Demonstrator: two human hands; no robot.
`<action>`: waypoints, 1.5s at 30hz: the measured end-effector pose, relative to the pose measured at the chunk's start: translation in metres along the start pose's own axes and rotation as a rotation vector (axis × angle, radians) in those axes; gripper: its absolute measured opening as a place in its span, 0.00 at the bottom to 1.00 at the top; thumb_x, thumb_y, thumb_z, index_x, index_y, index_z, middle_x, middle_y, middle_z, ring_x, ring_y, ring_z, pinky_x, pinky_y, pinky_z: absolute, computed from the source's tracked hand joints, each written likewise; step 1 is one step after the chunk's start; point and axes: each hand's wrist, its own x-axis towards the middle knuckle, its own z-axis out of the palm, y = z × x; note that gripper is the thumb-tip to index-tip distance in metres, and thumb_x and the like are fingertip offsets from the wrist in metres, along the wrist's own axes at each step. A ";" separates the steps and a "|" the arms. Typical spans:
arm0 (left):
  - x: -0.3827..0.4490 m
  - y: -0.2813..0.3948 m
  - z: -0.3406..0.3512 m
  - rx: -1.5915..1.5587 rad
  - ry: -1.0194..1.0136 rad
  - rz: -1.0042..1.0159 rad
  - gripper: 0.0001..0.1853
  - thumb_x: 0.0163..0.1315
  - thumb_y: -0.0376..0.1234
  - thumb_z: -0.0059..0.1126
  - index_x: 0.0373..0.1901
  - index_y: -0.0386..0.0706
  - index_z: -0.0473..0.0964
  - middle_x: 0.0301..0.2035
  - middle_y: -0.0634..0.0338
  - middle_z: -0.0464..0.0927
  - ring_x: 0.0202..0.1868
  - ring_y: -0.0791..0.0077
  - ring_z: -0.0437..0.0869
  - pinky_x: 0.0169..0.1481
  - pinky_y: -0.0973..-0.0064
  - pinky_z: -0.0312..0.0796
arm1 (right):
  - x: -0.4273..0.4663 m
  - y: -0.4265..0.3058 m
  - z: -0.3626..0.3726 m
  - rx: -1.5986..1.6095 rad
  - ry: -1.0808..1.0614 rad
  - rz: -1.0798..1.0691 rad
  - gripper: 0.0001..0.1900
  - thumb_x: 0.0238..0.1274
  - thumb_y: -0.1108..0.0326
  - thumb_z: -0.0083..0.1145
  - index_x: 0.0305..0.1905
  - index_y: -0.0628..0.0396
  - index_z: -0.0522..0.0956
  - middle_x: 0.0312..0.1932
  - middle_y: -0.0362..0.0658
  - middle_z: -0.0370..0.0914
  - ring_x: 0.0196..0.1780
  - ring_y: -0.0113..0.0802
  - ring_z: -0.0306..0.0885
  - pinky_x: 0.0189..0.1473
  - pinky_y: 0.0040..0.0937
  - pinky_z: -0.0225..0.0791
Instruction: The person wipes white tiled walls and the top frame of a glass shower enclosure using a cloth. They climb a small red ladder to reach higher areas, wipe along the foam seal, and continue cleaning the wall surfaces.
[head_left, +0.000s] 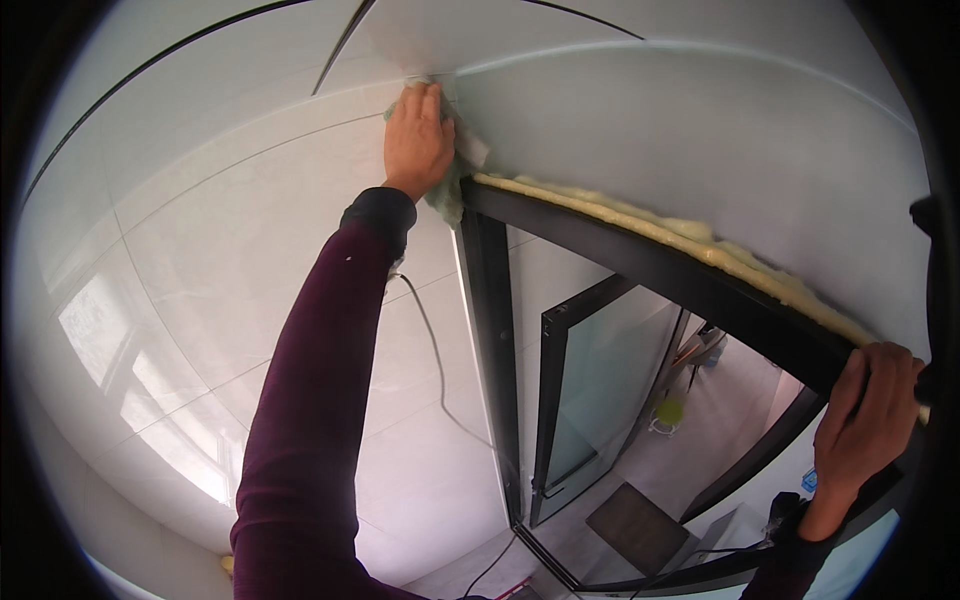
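High in the corner where the tiled wall (285, 180) meets the panel above the doorway, my left hand (418, 139) presses a crumpled pale-green cloth or thin plastic sheet (448, 196). Part of the bundle is hidden under my fingers. At far right, my right hand (870, 416) grips the top bar of a black door frame (652, 259), fingers hooked over its upper edge. A lumpy bead of yellow expanding foam (675, 238) runs along the top of that bar, between the frame and the smooth grey panel (690, 127). It stretches from near my left hand to my right.
Below the frame, a glass door leaf (611, 382) with a black border stands ajar. A dark mat (637, 529) lies on the floor, with a green-topped stool (667, 412) beyond. A thin cable (439, 360) hangs down the tiled wall. Ceiling panels with dark seams (341, 45) are close overhead.
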 end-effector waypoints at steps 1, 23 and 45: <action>-0.002 -0.003 0.003 0.144 -0.040 0.093 0.28 0.78 0.39 0.56 0.74 0.34 0.70 0.71 0.43 0.73 0.77 0.45 0.70 0.79 0.54 0.65 | 0.001 -0.001 -0.001 0.024 0.011 0.006 0.03 0.74 0.75 0.59 0.42 0.63 0.80 0.39 0.50 0.78 0.39 0.48 0.75 0.39 0.41 0.67; -0.097 -0.027 -0.042 0.454 -0.354 0.418 0.28 0.75 0.33 0.51 0.76 0.42 0.74 0.75 0.58 0.73 0.84 0.63 0.62 0.81 0.65 0.62 | 0.007 0.000 -0.011 0.106 0.064 -0.005 0.04 0.68 0.76 0.67 0.39 0.62 0.81 0.37 0.49 0.80 0.37 0.45 0.75 0.39 0.40 0.68; -0.123 -0.089 -0.171 0.603 -0.247 0.090 0.35 0.77 0.42 0.56 0.82 0.39 0.65 0.77 0.48 0.69 0.85 0.48 0.59 0.80 0.55 0.60 | -0.012 0.000 0.005 -0.026 0.022 0.061 0.03 0.73 0.73 0.65 0.43 0.59 0.81 0.39 0.46 0.80 0.40 0.42 0.78 0.40 0.37 0.71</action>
